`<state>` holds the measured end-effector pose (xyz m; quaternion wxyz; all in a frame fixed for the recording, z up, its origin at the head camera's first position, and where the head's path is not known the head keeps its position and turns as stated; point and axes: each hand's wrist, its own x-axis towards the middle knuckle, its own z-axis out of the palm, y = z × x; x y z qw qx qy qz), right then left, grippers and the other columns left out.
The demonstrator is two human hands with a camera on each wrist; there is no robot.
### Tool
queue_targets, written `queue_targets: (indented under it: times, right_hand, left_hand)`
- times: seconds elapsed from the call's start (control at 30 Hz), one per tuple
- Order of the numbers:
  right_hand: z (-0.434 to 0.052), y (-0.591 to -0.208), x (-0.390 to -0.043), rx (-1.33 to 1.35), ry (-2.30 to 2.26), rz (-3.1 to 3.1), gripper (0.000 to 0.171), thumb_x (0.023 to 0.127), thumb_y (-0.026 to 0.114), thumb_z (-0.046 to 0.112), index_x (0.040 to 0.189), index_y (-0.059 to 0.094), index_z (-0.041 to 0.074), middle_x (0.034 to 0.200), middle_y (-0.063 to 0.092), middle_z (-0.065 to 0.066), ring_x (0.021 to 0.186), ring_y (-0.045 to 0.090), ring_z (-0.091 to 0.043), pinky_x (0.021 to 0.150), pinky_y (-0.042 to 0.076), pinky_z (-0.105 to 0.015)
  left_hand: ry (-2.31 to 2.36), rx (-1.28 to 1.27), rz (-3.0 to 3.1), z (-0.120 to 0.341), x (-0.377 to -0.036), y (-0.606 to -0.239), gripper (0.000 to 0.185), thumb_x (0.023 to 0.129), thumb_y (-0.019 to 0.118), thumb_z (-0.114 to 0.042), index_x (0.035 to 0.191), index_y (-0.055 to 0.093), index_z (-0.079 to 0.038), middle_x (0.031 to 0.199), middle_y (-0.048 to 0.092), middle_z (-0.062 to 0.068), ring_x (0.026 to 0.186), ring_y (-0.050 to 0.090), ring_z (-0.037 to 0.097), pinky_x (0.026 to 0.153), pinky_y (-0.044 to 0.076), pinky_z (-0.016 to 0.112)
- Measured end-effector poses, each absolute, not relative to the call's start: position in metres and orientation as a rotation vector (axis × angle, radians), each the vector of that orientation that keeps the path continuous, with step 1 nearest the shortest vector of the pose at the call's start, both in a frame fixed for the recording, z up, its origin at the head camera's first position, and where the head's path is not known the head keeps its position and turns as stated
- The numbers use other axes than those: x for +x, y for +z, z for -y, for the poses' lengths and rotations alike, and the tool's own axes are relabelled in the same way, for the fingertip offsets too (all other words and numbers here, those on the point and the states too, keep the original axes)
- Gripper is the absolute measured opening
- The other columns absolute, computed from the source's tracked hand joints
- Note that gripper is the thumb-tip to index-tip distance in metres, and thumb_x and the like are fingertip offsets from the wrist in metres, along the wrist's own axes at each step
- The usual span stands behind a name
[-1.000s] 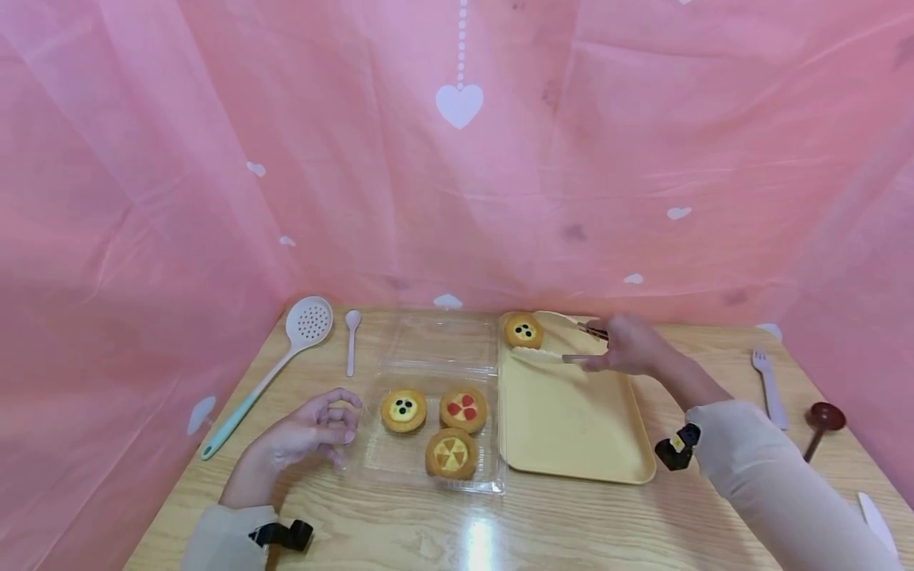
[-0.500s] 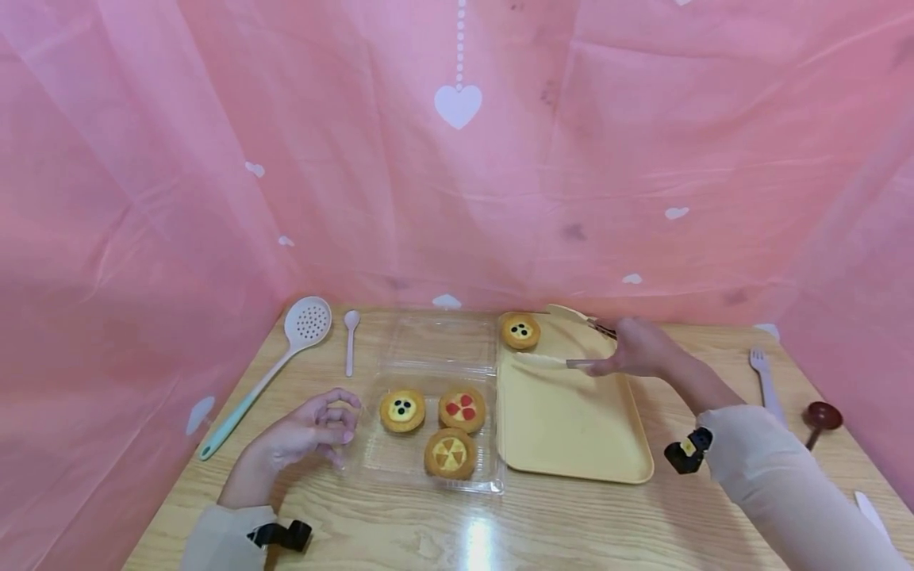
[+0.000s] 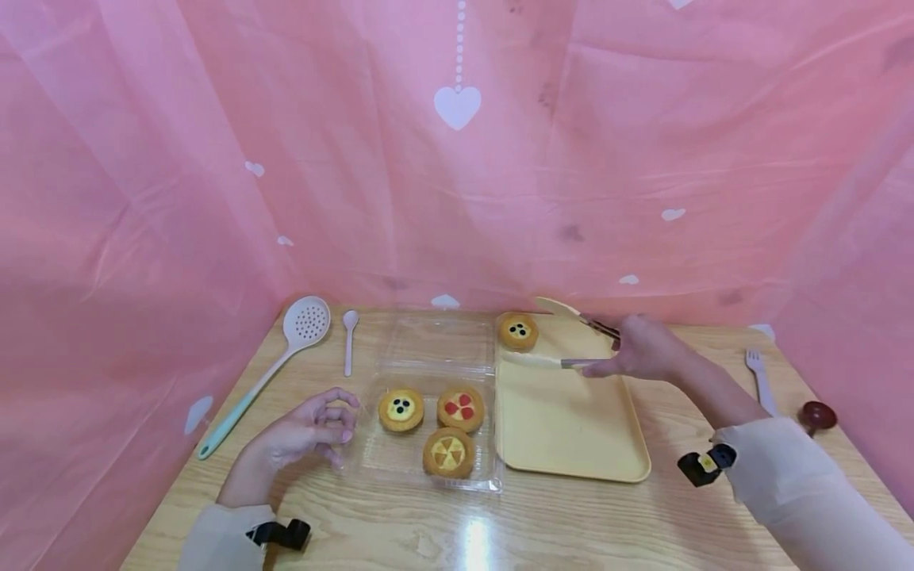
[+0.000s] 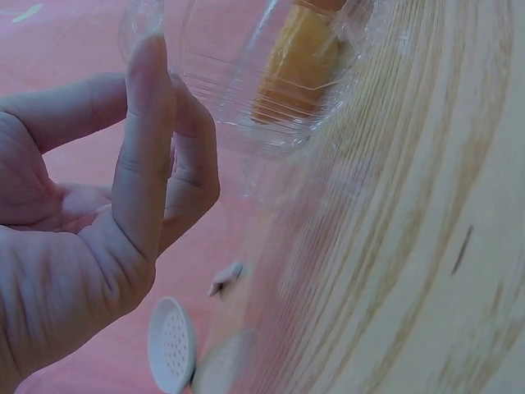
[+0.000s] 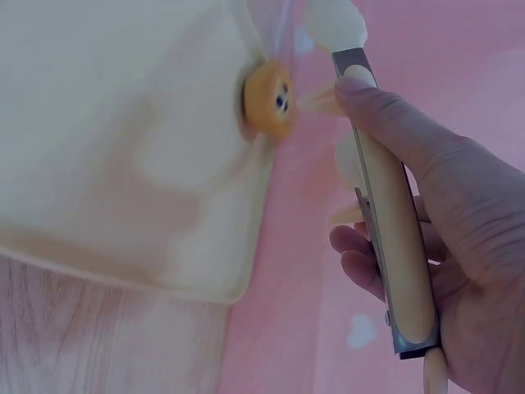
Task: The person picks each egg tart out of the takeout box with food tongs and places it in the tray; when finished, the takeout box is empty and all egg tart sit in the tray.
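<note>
My right hand (image 3: 646,349) grips a pair of tongs (image 5: 390,222) with pale scalloped tips and metal arms. The tongs stand spread above the yellow tray (image 3: 571,428), nothing between their tips. Left of those tips, a tart (image 3: 518,331) with dark dots sits in the tray's back left corner. My left hand (image 3: 314,428) holds the left edge of an opened clear plastic container (image 3: 378,460), thumb and fingers bent at the rim. Inside it are a dark-dotted tart (image 3: 401,409), a red-topped tart (image 3: 460,408) and a tart with orange wedges (image 3: 448,453).
A slotted skimmer (image 3: 307,323) and a small spoon (image 3: 349,341) lie at the left on the wooden table (image 3: 400,523). To the right are a fork (image 3: 760,381) and a dark red ladle (image 3: 817,415). A pink curtain (image 3: 457,198) hangs behind.
The tongs have spread wider and drawn away from the tart, which stays in the tray's corner. My right hand has shifted slightly to the right. The left hand has not moved.
</note>
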<state>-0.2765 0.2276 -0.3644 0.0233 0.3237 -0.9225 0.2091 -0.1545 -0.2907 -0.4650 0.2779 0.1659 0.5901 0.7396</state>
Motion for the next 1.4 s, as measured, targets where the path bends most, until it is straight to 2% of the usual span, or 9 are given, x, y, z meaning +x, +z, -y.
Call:
queue_targets:
  times: [0.1,0.23,0.37,0.47,0.63,0.8,0.93,1.07,1.4]
  right_hand:
    - [-0.214,-0.357,-0.264,1.052,0.641,2.872,0.085,0.067,0.09,0.046,0.131,0.06,-0.002,0.093,0.066,-0.004,0.068,0.054,-0.014,0.056,0.049,-0.026]
    - [-0.192,-0.351,-0.247,1.126,0.66,2.877,0.089,0.068,0.089,0.049,0.132,0.058,-0.006,0.101,0.069,-0.007,0.075,0.061,-0.014,0.059,0.052,-0.025]
    - [-0.169,-0.347,-0.232,1.227,0.718,2.854,0.085,0.069,0.09,0.043,0.134,0.058,-0.003,0.114,0.07,-0.01,0.079,0.06,-0.012,0.058,0.051,-0.023]
    - [-0.153,-0.347,-0.225,1.319,0.743,2.822,0.082,0.071,0.089,0.041,0.135,0.059,0.001,0.122,0.068,-0.007,0.079,0.059,-0.01,0.06,0.051,-0.023]
    - [-0.126,-0.353,-0.219,1.47,0.722,2.779,0.072,0.076,0.086,0.04,0.131,0.062,0.001,0.118,0.07,-0.005,0.076,0.062,-0.01,0.066,0.054,-0.023]
    - [-0.101,-0.362,-0.216,1.569,0.681,2.784,0.066,0.079,0.084,0.038,0.129,0.063,0.001,0.112,0.072,-0.007,0.06,0.052,-0.005,0.053,0.047,-0.021]
    - [-0.086,-0.37,-0.214,1.579,0.594,2.816,0.064,0.08,0.083,0.039,0.127,0.064,0.0,0.107,0.073,-0.008,0.064,0.054,-0.006,0.057,0.049,-0.024]
    - [-0.075,-0.376,-0.211,1.562,0.532,2.845,0.061,0.081,0.082,0.039,0.124,0.065,-0.001,0.094,0.073,-0.005,0.069,0.058,-0.011,0.062,0.053,-0.029]
    - [-0.062,-0.386,-0.211,1.514,0.45,2.857,0.054,0.082,0.082,0.034,0.121,0.067,0.0,0.077,0.065,0.003,0.061,0.048,-0.011,0.051,0.042,-0.025]
  left_hand:
    - [1.981,0.444,-1.6,0.291,-0.155,-0.464,0.034,0.095,0.052,0.013,0.125,0.042,0.001,0.09,0.055,0.002,0.073,0.061,0.015,0.065,0.063,0.039]
    - [1.978,0.435,-1.611,0.291,-0.154,-0.463,0.034,0.095,0.051,0.014,0.125,0.042,0.001,0.089,0.056,0.001,0.073,0.061,0.015,0.065,0.063,0.039]
    - [1.983,0.42,-1.61,0.29,-0.154,-0.463,0.034,0.095,0.052,0.013,0.125,0.042,0.001,0.09,0.055,0.001,0.073,0.061,0.016,0.065,0.063,0.038]
    - [1.981,0.417,-1.621,0.289,-0.154,-0.462,0.034,0.095,0.053,0.012,0.125,0.041,0.002,0.089,0.055,0.001,0.074,0.06,0.014,0.065,0.063,0.038]
    - [1.975,0.419,-1.638,0.288,-0.154,-0.461,0.034,0.094,0.052,0.012,0.124,0.042,0.001,0.088,0.055,0.001,0.076,0.058,0.013,0.063,0.062,0.036]
    - [1.988,0.427,-1.616,0.287,-0.153,-0.461,0.034,0.095,0.053,0.012,0.125,0.041,0.001,0.088,0.055,0.001,0.076,0.059,0.013,0.063,0.062,0.036]
    - [1.99,0.439,-1.605,0.286,-0.154,-0.463,0.034,0.094,0.052,0.013,0.125,0.041,0.001,0.088,0.055,0.001,0.075,0.059,0.013,0.063,0.062,0.037]
    - [1.989,0.448,-1.605,0.285,-0.155,-0.463,0.034,0.094,0.052,0.013,0.124,0.04,0.003,0.089,0.055,0.001,0.074,0.059,0.013,0.063,0.062,0.036]
    - [1.996,0.449,-1.585,0.283,-0.155,-0.464,0.034,0.094,0.055,0.011,0.124,0.041,0.001,0.089,0.056,0.001,0.075,0.06,0.014,0.064,0.062,0.038]
